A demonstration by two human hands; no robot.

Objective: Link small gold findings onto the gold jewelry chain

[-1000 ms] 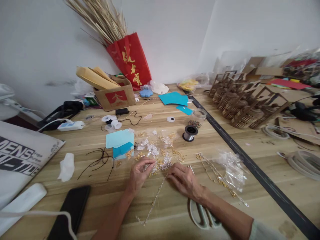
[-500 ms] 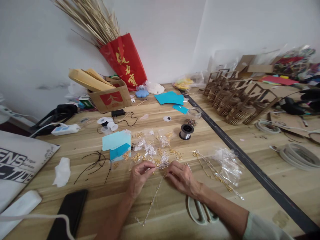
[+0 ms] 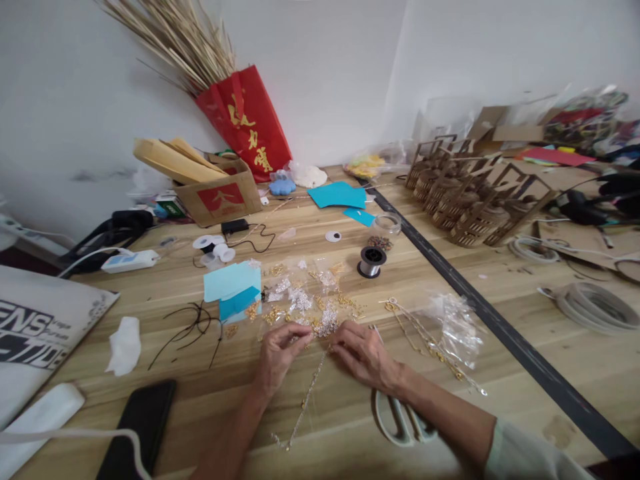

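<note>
A strand of small silver and gold beads (image 3: pixel 311 390) runs down the table toward me; its upper end is pinched in my right hand (image 3: pixel 364 353). Thumb and forefinger of my left hand (image 3: pixel 283 353) are pressed together near the bead piles, and whatever sits between the tips is too small to make out. Heaps of silver beads (image 3: pixel 327 321) and gold beads (image 3: pixel 350 303) lie just beyond both hands. Under my right forearm lie scissors (image 3: pixel 400 420) with pale handles, their blades partly hidden. Finished-looking bead chains (image 3: pixel 423 340) rest to the right.
Behind the beads stand a wire spool (image 3: pixel 371 262) and a clear jar (image 3: pixel 387 227) of small brown pieces. Blue cards (image 3: pixel 230 281) and black cord (image 3: pixel 193 327) lie left, a phone (image 3: pixel 140 427) nearer me. Wooden lantern-like baskets (image 3: pixel 470 200) stand back right, beyond a black strip (image 3: pixel 450 267).
The view has shifted very slightly. Both hands keep nearly the same place and pose, and the bead strand still hangs from my right fingers.
</note>
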